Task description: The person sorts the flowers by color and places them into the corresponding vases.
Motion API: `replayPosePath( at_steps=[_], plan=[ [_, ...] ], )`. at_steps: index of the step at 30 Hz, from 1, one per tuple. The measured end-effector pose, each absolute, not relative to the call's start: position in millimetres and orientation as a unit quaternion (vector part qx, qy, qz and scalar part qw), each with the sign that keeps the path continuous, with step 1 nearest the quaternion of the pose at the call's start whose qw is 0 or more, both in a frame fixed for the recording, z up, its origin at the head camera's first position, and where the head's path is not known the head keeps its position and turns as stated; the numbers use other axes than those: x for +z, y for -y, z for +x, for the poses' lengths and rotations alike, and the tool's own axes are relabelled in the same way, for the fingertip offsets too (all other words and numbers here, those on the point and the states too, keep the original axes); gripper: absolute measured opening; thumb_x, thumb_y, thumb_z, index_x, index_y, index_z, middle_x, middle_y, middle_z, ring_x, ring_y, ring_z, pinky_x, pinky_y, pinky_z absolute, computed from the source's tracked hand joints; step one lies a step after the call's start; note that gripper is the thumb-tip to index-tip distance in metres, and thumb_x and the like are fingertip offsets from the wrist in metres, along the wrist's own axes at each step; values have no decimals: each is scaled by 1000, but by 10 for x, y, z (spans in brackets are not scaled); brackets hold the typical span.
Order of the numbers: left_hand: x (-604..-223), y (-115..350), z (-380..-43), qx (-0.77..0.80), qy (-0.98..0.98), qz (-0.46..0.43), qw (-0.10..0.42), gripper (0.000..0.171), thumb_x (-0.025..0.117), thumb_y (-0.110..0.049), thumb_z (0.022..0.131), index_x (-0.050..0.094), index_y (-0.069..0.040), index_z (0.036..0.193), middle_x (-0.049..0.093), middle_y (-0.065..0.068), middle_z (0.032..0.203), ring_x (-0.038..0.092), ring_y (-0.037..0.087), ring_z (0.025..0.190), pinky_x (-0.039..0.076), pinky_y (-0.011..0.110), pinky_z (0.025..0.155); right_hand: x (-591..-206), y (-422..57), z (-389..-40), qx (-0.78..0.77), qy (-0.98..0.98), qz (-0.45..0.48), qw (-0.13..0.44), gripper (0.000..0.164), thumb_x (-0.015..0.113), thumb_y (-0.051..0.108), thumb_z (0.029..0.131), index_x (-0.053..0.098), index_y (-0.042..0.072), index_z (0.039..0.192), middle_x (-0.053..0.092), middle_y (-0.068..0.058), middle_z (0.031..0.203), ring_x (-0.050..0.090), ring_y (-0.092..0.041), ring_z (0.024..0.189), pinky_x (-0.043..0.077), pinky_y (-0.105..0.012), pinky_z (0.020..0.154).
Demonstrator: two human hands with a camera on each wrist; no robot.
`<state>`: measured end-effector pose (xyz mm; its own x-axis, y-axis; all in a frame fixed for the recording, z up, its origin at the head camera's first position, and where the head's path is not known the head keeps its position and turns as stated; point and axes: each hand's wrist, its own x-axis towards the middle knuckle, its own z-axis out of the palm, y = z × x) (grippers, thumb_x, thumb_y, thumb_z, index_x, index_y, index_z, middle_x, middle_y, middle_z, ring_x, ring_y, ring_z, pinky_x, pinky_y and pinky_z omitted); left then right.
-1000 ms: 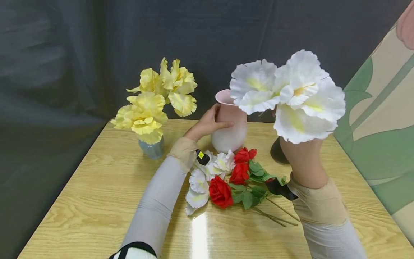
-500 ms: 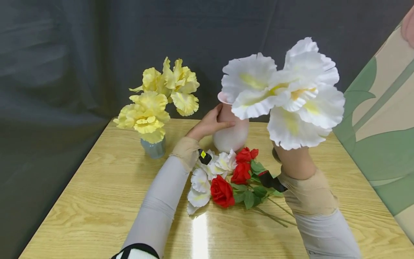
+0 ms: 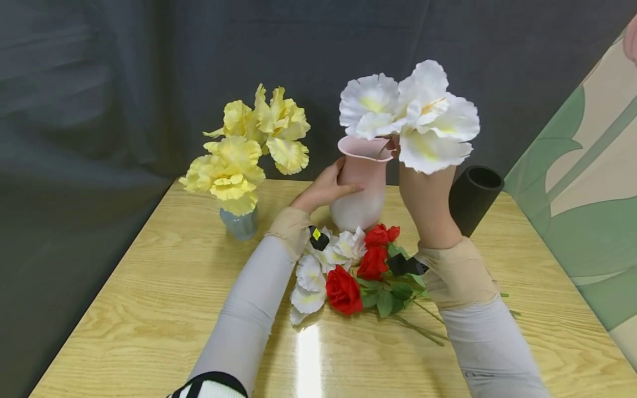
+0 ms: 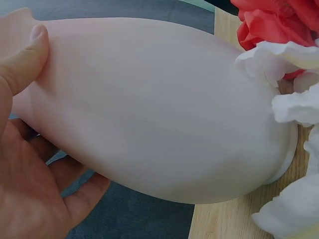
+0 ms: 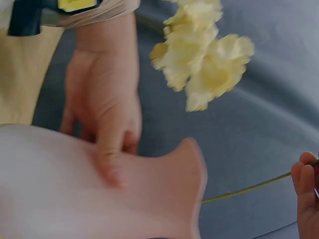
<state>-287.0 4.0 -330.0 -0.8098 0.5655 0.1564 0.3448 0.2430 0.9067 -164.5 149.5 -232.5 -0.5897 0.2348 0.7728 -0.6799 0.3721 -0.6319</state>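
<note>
Vase [image 3: 372, 193]: stood upright towards the far edge of the table [image 3: 149, 298], pink at the neck and fading to white lower down, with a wavy, flared mouth
Left hand [image 3: 323, 190]: gripped the vase by its neck, thumb laid over the near side, fingers bent round the other
Right hand [image 5: 306, 194]: pinched the stem [image 5: 244, 190] between thumb and fingertips near the vase's mouth
Stem: thin and green, ran from the fingertips to the mouth; how deep its lower end reached could not be told
White blooms [image 3: 435, 124]: broad and ruffled, tinged yellow inwards, hung above the vase's mouth and over much of the right hand
Red roses [image 3: 344, 290]: lay in front of the vase, beside loose white flowers [image 3: 308, 282]
Blue vase [image 3: 239, 224]: stood to the left, holding yellow flowers [image 3: 234, 171]
Black vase [image 3: 473, 202]: stood to the right, partly hidden
Dark cloth [image 3: 323, 55]: hung behind the table
</note>
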Motion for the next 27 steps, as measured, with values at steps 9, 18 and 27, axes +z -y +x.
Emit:
replayPosePath(
  at_steps=[9,18,27],
  plan=[
    [-3310,-62,-2879,540,-784,287,110,81,73,-21,90,26,-3,154,43,13,152,46,26,137,40,38,115,-2606,-1644,-2022,575,703,153,390,8,59,0,95,65,-3,101,66,7,84,65,-10,76,52,-21,69],
    [-3326,-58,-2875,539,-788,279,101,79,74,-24,89,30,-2,152,49,14,146,50,25,132,42,36,112,-2847,-1678,-2135,469,796,85,373,27,66,7,93,65,-5,117,62,-21,121,48,-27,112,26,-29,96],
    [-3295,-48,-2906,534,-791,282,95,80,73,-25,90,29,-3,153,48,13,147,50,24,133,41,36,113,-2930,-1702,-2126,467,808,58,355,36,64,11,92,60,-3,125,45,-23,138,31,-33,123,18,-39,95]
  ],
)
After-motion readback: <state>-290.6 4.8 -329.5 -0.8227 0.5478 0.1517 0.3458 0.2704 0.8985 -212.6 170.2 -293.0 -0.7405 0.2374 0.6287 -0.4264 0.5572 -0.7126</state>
